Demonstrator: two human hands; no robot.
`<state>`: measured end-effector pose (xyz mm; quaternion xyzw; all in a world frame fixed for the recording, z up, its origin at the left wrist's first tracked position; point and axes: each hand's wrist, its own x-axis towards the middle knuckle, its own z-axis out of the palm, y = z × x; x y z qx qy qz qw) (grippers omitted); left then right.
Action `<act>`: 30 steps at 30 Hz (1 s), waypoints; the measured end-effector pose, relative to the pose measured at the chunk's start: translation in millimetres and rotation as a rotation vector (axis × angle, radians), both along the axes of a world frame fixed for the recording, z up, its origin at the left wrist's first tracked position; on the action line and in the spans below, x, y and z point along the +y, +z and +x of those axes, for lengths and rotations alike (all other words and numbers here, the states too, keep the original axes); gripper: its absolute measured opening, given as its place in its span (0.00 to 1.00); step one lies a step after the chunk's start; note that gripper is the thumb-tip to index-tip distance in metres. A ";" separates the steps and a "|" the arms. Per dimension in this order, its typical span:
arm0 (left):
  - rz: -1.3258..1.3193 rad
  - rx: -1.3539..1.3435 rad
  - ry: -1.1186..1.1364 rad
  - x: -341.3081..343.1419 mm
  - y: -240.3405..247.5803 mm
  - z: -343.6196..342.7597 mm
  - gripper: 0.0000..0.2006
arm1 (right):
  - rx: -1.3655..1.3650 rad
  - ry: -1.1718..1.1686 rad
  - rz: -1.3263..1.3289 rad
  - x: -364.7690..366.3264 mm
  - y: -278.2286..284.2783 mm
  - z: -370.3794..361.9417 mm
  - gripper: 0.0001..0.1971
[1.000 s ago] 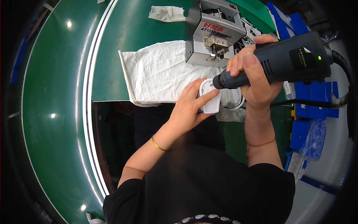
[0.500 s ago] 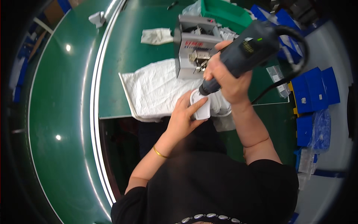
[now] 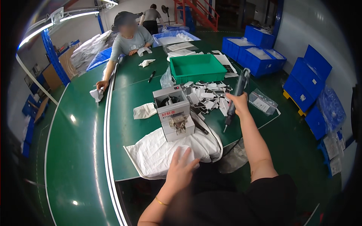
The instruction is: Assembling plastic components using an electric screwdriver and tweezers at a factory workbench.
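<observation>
My right hand (image 3: 240, 102) grips a dark electric screwdriver (image 3: 238, 88), held upright over the table's right part with its bit pointing down. My left hand (image 3: 180, 169) is low over a white cloth (image 3: 147, 154), fingers curved around a small white plastic part (image 3: 190, 152). That part is blurred and blends into the cloth, so its outline is hard to make out. Just beyond my left hand stands a grey screw feeder (image 3: 174, 113) on the cloth's far edge. A heap of small white and dark pieces (image 3: 207, 96) lies between the feeder and the screwdriver.
Behind the heap sits a green bin (image 3: 198, 67). A clear plastic bag (image 3: 263, 102) lies at the right edge. Left runs a green belt (image 3: 75, 150), where a co-worker's hand (image 3: 102, 86) touches a white part (image 3: 96, 95). Blue boxes (image 3: 307, 84) stand on the right.
The screwdriver has come away from the white part, swinging up and right in my right hand. The view has tilted up, showing the far table and co-workers.
</observation>
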<state>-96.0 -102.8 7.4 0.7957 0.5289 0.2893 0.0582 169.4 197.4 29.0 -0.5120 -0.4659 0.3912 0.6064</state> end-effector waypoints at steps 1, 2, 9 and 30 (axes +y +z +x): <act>0.006 0.004 0.002 2.1 -0.6 -4.3 0.26 | -0.018 -0.044 -0.066 12.7 -14.8 15.1 0.21; 0.006 0.003 0.017 2.4 -3.4 -9.9 0.27 | -0.037 -0.086 -0.133 24.9 -31.4 28.3 0.20; -0.014 -0.181 0.190 1.5 -7.3 -46.1 0.26 | -0.353 -0.264 -0.210 70.0 -94.1 38.5 0.17; 0.104 -0.298 1.607 24.5 -87.1 -386.9 0.24 | -0.212 -0.016 0.206 -18.0 -65.3 34.2 0.22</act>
